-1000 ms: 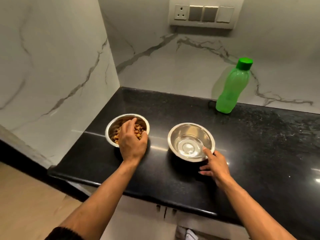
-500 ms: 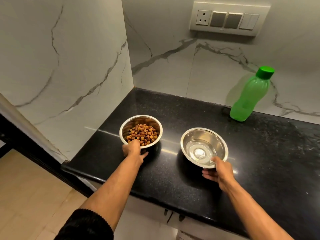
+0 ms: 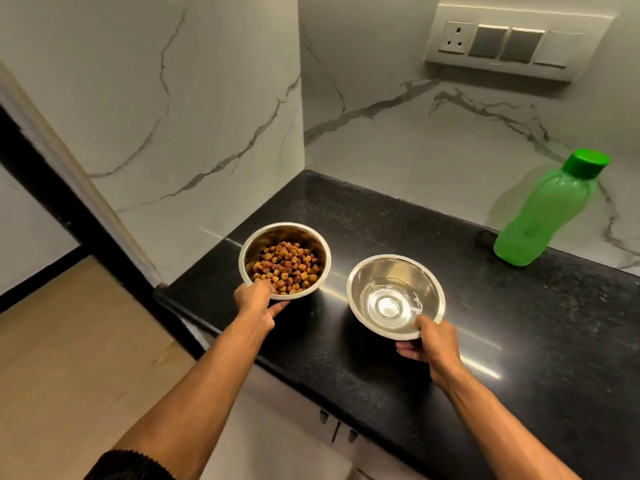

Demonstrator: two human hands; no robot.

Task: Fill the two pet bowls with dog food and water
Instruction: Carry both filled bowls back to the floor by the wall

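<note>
Two steel pet bowls sit side by side near the front of the black countertop [image 3: 519, 323]. The left bowl [image 3: 250, 249] holds a heap of brown dog food [image 3: 285, 268]; the right bowl [image 3: 360, 271] holds a shallow pool of clear water [image 3: 389, 304].

The left hand [image 3: 254, 299] grips the near rim of the food bowl — thumb over the rim and dipping inside, fingers curled beneath the bowl's outer wall. The right hand [image 3: 429, 344] grips the near rim of the water bowl in the same way, thumb on the rim's inner side and fingers curled underneath. Whether either bowl is lifted off the stone or resting on it cannot be told.

Well apart from the bowls, at the back right of the counter, stands a translucent green bottle [image 3: 540, 220] with its green cap [image 3: 585, 162] on — just in front of the white marble wall [image 3: 398, 133]. Above it on that wall is a switch panel [image 3: 502, 43] with a socket. A dark sleeve [image 3: 128, 467] shows on the left forearm, and pale wood flooring [image 3: 62, 358] lies to the left below the counter edge.
</note>
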